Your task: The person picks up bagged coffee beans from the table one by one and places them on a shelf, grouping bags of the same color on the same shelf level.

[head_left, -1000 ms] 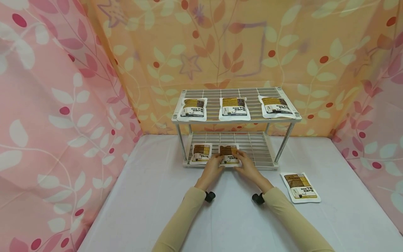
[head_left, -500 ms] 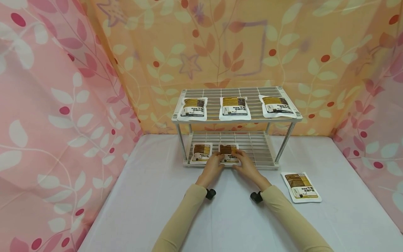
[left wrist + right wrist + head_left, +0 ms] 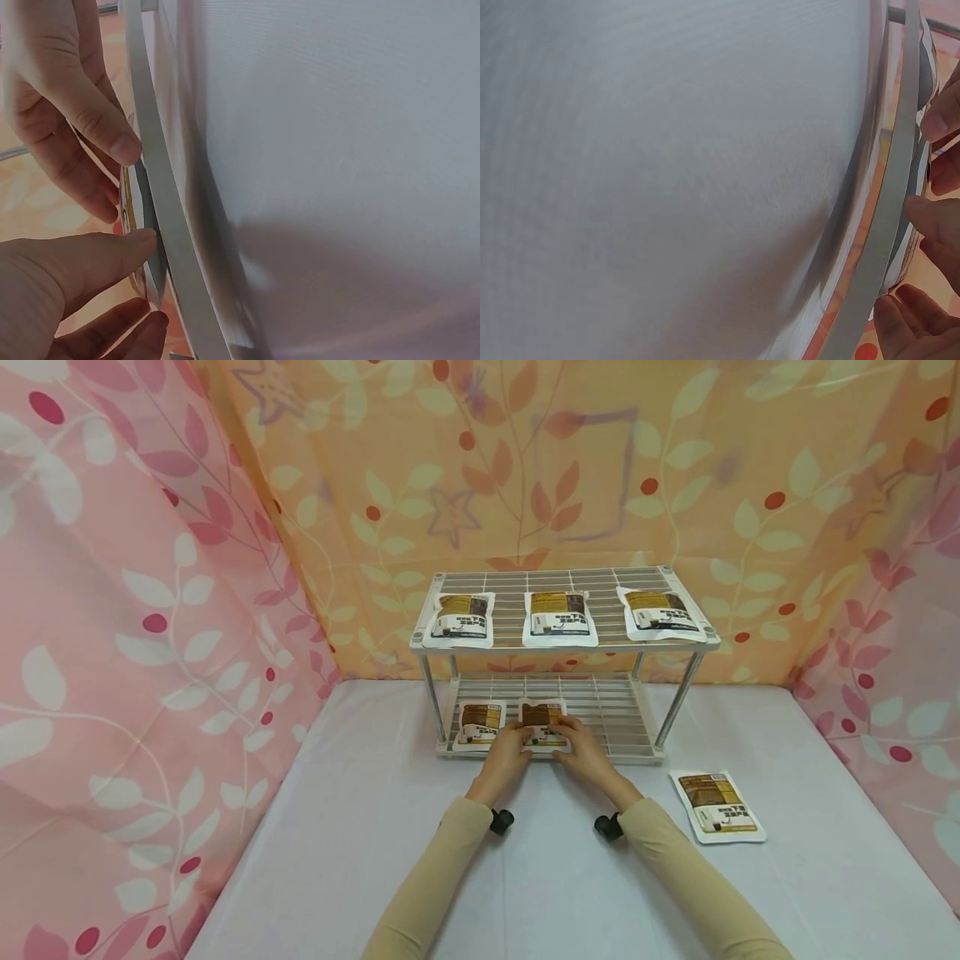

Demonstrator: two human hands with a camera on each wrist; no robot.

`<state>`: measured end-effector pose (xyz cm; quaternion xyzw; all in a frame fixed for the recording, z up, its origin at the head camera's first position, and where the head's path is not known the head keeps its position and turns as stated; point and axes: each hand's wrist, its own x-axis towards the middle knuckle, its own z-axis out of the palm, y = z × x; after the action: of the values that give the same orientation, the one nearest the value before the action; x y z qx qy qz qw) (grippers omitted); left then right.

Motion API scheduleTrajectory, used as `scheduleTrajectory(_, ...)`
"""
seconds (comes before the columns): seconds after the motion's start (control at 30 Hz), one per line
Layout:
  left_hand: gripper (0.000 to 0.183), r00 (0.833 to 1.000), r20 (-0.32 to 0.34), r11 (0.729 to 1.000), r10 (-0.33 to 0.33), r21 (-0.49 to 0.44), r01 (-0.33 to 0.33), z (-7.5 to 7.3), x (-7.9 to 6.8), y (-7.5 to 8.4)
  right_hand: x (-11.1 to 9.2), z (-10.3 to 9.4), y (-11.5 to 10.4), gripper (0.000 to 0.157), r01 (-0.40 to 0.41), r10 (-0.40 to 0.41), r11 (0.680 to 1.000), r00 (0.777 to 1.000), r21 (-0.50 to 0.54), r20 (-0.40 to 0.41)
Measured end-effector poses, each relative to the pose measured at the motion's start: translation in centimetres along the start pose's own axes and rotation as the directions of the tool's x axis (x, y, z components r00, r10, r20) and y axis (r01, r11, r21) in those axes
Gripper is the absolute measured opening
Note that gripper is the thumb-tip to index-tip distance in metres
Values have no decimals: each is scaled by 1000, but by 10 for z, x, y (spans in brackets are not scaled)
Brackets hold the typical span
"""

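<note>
On the lower tier of a white wire rack (image 3: 615, 718), a white-edged pouch (image 3: 542, 716) with a brown and yellow label lies between my two hands. My left hand (image 3: 508, 755) grips its left side, and my right hand (image 3: 588, 757) grips its right side. In the left wrist view, the thumb of the left hand (image 3: 52, 289) meets the pouch's near edge just above the rack's front bar. From the right wrist, the right hand (image 3: 930, 292) shows its thumb at the same edge. A matching pouch (image 3: 480, 723) lies close by on the left.
Three similar pouches, including a middle pouch (image 3: 558, 617), lie in a row along the top tier's front. Another pouch (image 3: 720, 807) rests on the white tablecloth (image 3: 555, 885), right of the rack. Metal posts (image 3: 678, 700) hold up the top tier. Patterned cloth (image 3: 315, 518) surrounds the table.
The pouch between my hands has shifted slightly left and back on the lower tier. My right hand has moved a little left with it; the left hand stays nearly in place.
</note>
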<state>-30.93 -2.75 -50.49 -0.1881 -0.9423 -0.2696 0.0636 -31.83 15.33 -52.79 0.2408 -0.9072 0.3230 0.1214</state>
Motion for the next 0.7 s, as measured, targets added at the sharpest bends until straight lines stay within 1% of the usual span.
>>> scheduleTrajectory(0.17, 42, 1000, -16, 1000, -11, -14, 11, 0, -2, 3, -2, -3, 0, 48, 1, -2, 999, 1000, 38, 7)
scheduleTrajectory(0.23, 42, 999, -33, 1000, -7, -25, 7, 0, -4, 4, -3, -4, 1, 48, 10, -11, 999, 1000, 52, 9)
scheduleTrajectory(0.37, 43, 998, -68, 1000, 8, -18, -9, 3, -6, 6, -8, -5, 3, 49, 41, -41, 997, 999, 59, 4)
scheduleTrajectory(0.53, 41, 993, -107, 998, 57, 5, -57, 7, -9, 13, -17, -11, 2, 50, 64, -64, 996, 998, 54, -11)
scheduleTrajectory(0.7, 41, 982, -144, 992, 122, 48, -116, 11, -14, 20, -26, -19, 1, 48, 81, -81, 996, 997, 43, -13)
